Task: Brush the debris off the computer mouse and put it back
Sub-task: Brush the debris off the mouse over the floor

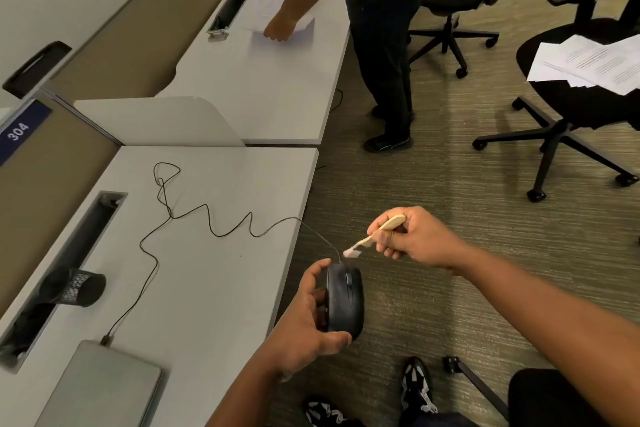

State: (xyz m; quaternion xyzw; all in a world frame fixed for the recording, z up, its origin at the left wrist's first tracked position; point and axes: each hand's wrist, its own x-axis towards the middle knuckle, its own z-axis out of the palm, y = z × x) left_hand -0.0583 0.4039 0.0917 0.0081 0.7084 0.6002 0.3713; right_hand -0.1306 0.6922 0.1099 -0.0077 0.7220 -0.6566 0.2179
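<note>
Pale grey laminate tops the bench (207,288), which runs along tan partition panels; one panel carries a blue plate reading 304. A closed grey laptop (100,388) lies at the bench's near end, a black mesh pen cup (78,288) lies tipped on its side by the cable slot, and a thin black cable (180,215) snakes across the top from the laptop and off the right edge. Striped olive carpet (433,201) covers the floor, where two black swivel chairs (571,107) carry loose papers. Another person (381,45) stands at the next bench with a hand on a sheet.

The black mouse (346,302) is off the bench, held in the air over the carpet just past the right edge. Its long axis runs away from the wearer, cable end pointing far, wheel side facing up. The left hand (308,326) grasps it, thumb at its near end and fingers curled round its left side. The right hand (412,236) pinches a small wooden-handled brush (374,236), whose pale bristles point down-left, just above the mouse's cable end without touching it.
</note>
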